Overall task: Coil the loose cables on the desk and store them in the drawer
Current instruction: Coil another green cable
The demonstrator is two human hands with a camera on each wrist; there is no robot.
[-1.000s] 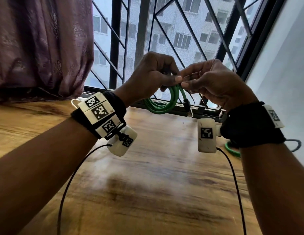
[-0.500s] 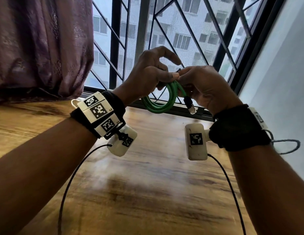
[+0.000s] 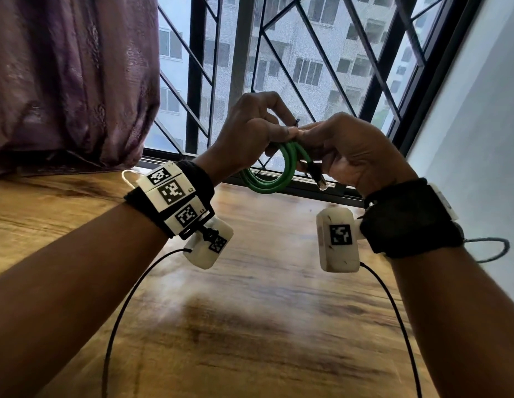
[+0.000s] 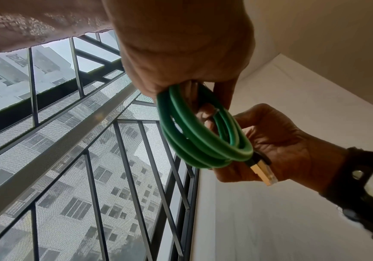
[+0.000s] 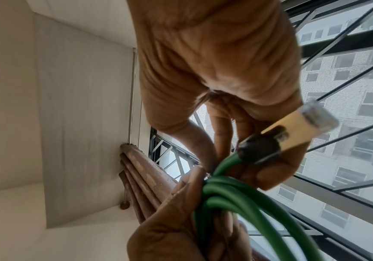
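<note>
Cable: green cable (image 3: 274, 170) coiled in loops, held in the air above the desk (image 3: 250, 326).
Left hand (image 3: 247, 136): fingers pinching the coil's top.
Right hand (image 3: 350, 150): fingers pinching the coil near the plug (image 3: 319, 179).

A wooden desk (image 3: 250, 326) runs below the held point to a window (image 3: 307, 67) with black diagonal grilles behind it. A purple curtain (image 3: 72, 81) hangs leftward, a pale wall (image 3: 479, 139) rightward. Soft daylight.

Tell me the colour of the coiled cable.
Green cable; clearest in the left wrist view.
</note>
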